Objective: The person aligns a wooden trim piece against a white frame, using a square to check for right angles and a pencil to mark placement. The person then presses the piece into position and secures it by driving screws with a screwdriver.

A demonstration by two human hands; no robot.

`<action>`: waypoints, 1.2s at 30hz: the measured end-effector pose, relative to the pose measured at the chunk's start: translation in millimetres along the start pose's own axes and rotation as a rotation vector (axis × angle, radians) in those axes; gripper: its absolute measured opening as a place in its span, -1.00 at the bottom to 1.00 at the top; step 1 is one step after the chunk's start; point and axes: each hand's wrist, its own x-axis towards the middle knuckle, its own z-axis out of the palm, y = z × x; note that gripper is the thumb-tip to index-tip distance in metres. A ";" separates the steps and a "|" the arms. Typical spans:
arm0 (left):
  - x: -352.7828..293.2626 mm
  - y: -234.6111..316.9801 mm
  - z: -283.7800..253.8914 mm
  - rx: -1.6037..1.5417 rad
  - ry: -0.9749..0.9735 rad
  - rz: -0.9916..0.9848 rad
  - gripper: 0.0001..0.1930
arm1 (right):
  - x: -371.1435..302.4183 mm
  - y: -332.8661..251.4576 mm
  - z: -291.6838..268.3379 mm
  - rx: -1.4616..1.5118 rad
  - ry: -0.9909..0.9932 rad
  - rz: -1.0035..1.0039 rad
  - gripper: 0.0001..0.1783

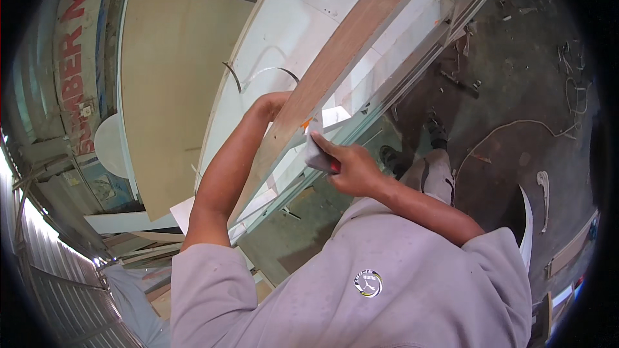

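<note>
A long reddish-brown wooden board (348, 42) runs slantwise across a white panelled frame in front of me. My left hand (277, 102) reaches behind the board's left side, and its fingers are hidden there. My right hand (358, 169) is closed around a grey, flat-sided tool with a red part (316, 156); its exact kind I cannot make out. The tool's upper end meets the board's right edge, close to a small orange patch (306, 124).
White panels (290, 16) with a thin curved strip (274, 69) lie beyond the board. A large beige sheet (174, 90) leans at left. On the dark floor at right are a cord (509, 124) and scattered scraps.
</note>
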 end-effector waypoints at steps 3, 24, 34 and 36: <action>-5.2 4.0 -11.1 -0.007 -0.083 0.029 -0.58 | 8.8 -0.4 7.2 0.019 0.051 -0.043 -0.04; -125.6 -10.4 88.4 0.271 0.926 0.251 -0.37 | -25.3 61.7 -65.6 -0.328 -0.096 -0.120 -0.05; -99.4 -28.5 123.5 0.233 1.359 0.257 -0.30 | -18.3 55.6 -27.1 -0.022 -0.124 -0.165 0.00; -98.2 -27.7 124.9 0.215 1.347 0.240 -0.31 | -16.1 52.3 -35.4 -0.003 -0.213 -0.065 0.00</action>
